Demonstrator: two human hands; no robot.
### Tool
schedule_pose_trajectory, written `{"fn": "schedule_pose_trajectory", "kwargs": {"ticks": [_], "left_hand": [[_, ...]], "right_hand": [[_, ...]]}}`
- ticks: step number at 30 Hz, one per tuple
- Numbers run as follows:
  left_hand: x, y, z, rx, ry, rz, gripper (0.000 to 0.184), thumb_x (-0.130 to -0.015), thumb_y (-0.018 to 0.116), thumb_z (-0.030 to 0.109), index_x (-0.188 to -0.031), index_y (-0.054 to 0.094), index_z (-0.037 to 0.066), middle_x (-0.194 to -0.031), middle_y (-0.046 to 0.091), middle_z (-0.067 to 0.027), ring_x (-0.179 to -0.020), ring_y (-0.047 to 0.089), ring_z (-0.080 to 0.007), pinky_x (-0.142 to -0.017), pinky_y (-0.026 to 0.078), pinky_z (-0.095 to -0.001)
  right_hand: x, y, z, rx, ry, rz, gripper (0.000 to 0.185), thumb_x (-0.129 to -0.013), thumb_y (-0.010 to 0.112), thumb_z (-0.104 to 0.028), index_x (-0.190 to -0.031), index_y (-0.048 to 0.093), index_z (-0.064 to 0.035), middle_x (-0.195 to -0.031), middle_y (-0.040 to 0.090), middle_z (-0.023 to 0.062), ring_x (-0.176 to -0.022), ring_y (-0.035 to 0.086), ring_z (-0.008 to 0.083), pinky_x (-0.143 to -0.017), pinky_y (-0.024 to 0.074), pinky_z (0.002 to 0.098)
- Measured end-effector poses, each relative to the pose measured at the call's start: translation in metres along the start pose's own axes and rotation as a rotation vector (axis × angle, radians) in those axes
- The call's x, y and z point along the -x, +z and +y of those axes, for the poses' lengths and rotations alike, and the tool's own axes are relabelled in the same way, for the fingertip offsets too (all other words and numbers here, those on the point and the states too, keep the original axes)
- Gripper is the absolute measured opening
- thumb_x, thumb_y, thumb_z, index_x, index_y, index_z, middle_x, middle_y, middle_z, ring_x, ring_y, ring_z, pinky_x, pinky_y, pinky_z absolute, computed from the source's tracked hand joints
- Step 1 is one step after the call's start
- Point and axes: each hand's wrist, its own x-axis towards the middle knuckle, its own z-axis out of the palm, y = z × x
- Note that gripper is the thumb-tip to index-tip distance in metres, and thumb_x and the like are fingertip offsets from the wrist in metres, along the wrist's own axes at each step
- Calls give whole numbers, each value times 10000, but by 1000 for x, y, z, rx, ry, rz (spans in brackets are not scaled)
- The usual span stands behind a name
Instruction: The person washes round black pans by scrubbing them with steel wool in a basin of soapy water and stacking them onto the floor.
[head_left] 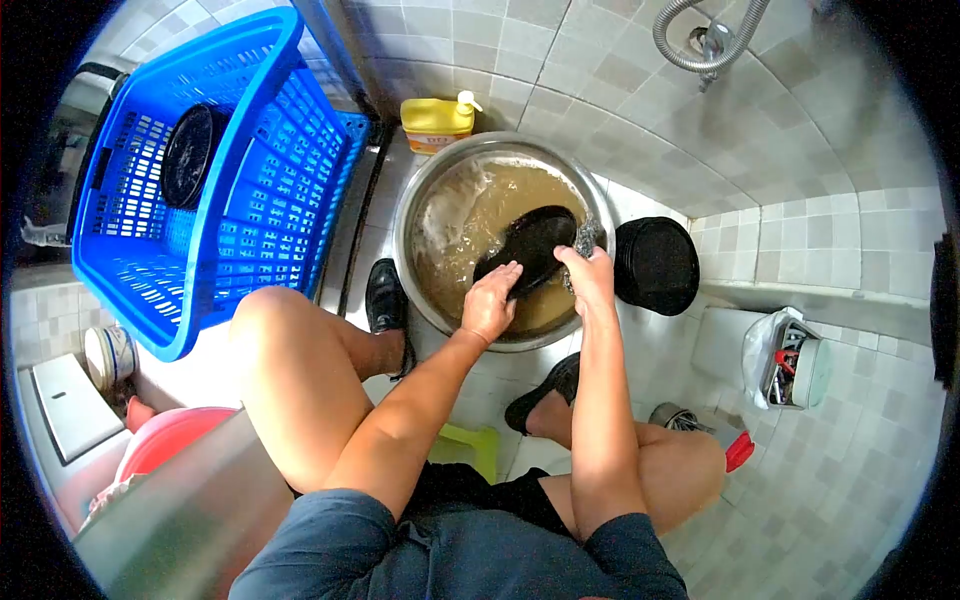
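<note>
A wide metal basin (409, 262) of cloudy brown water stands on the floor before me. A dark round dish (541, 236), like a shallow plate or pan, is tilted over the water inside it. My left hand (489, 303) grips the near left rim of this dish, its thumb side hidden. In my right hand (588, 277) is a grey steel wool scrubber (587, 236), closed in the fingers at the dish's right edge. Just right of the basin sits a stack of black round dishes (656, 266).
A blue plastic basket (282, 150) at the left has one black dish (191, 156) in it. Behind the basin stands a yellow pump bottle (437, 121). A shower hose (672, 48) hangs on the wall. A lined bin (812, 372) is at the right, a red basin (170, 440) at lower left.
</note>
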Motion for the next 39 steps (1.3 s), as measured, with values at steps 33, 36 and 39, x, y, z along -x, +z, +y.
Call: {"fn": "schedule_pose_trajectory", "kwargs": {"ticks": [33, 36, 39], "left_hand": [[-11, 2, -83, 785, -716, 232, 490, -800, 655, -125, -1245, 469, -38, -1145, 635, -145, -1023, 630, -242, -909, 517, -378], [-11, 3, -91, 658, -740, 195, 469, -796, 662, -115, -1223, 481, -42, -1111, 645, -143, -976, 639, -230, -872, 529, -363], [-11, 0, -92, 616, -779, 160, 455, -787, 668, -99, -1203, 494, -40, -1082, 656, -134, -932, 648, -223, -848, 534, -354]], "right_hand": [[-84, 92, 123, 1012, -242, -61, 225, -938, 593, -183, -1127, 555, -68, -1097, 632, 228, -973, 650, 427, -781, 523, 538], [-79, 95, 125, 973, -177, -42, 257, -930, 609, -199, -1136, 541, -60, -1114, 632, 242, -1021, 626, 456, -829, 511, 542], [-42, 100, 120, 849, -279, -318, 268, -924, 616, -199, -1123, 523, -46, -1088, 635, 233, -1010, 617, 460, -831, 503, 534]]}}
